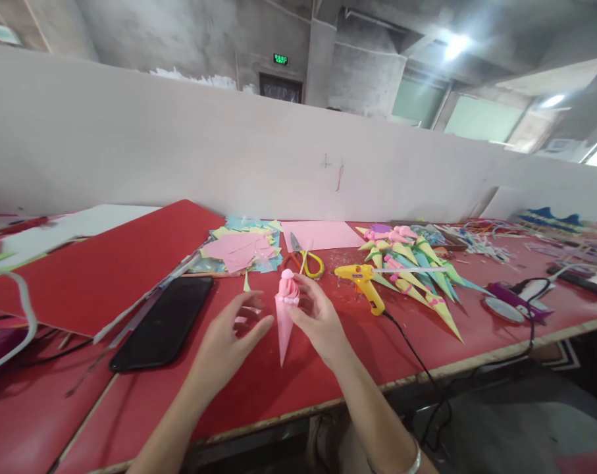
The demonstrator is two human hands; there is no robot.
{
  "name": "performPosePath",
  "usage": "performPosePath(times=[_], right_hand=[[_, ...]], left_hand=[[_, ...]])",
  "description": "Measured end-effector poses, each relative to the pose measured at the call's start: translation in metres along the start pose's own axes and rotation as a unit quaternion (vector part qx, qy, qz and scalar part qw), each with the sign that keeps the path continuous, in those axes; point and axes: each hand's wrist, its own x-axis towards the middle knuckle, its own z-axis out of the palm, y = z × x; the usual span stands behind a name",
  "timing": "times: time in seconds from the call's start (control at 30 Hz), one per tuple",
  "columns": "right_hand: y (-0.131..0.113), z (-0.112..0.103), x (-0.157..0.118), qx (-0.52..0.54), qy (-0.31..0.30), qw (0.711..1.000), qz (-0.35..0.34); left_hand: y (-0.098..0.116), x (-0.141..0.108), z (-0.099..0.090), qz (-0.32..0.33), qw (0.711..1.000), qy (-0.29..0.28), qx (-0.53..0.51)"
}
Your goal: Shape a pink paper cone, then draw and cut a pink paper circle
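A pink paper ice cream cone, with a swirled pink top, a ball at its tip and a beaded band around the rim, points downward over the red table. My right hand grips its right side between thumb and fingers. Just left of the cone, my left hand is apart from it, fingers curved and spread, with nothing in them that I can see. Behind the cone lie scissors with yellow handles. To the right, a yellow glue gun rests on its side, a glue stick jutting from it.
Finished paper cones are piled at the right behind the glue gun. Paper scraps and a pink sheet lie at the back. A black phone and a large red board occupy the left. The glue gun's cord hangs over the front edge.
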Motion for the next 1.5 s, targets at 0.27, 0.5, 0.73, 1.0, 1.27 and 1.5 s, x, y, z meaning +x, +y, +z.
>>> performPosePath(times=[0.27, 0.5, 0.73, 1.0, 1.27, 1.5], right_hand=[[0.011, -0.019, 0.001, -0.265, 0.014, 0.963, 0.043], [0.005, -0.017, -0.004, -0.394, 0.056, 0.917, 0.035], [-0.012, -0.007, -0.006, -0.262, 0.021, 0.947, -0.182], [-0.012, 0.000, -0.009, -0.234, -0.013, 0.955, -0.183], [-0.006, 0.003, -0.009, -0.248, -0.011, 0.963, -0.106], [-0.006, 0.007, -0.011, -0.233, 0.024, 0.967, -0.103]], left_hand=[[-0.044, 0.005, -0.014, 0.092, 0.917, 0.027, 0.388], [-0.030, 0.009, -0.016, 0.070, 0.960, -0.015, 0.270], [-0.011, 0.006, -0.010, 0.149, 0.974, 0.026, 0.171], [-0.012, 0.002, -0.002, 0.173, 0.973, 0.015, 0.154], [-0.016, 0.001, 0.004, 0.226, 0.957, 0.020, 0.179], [-0.013, -0.002, 0.005, 0.213, 0.960, 0.010, 0.183]])
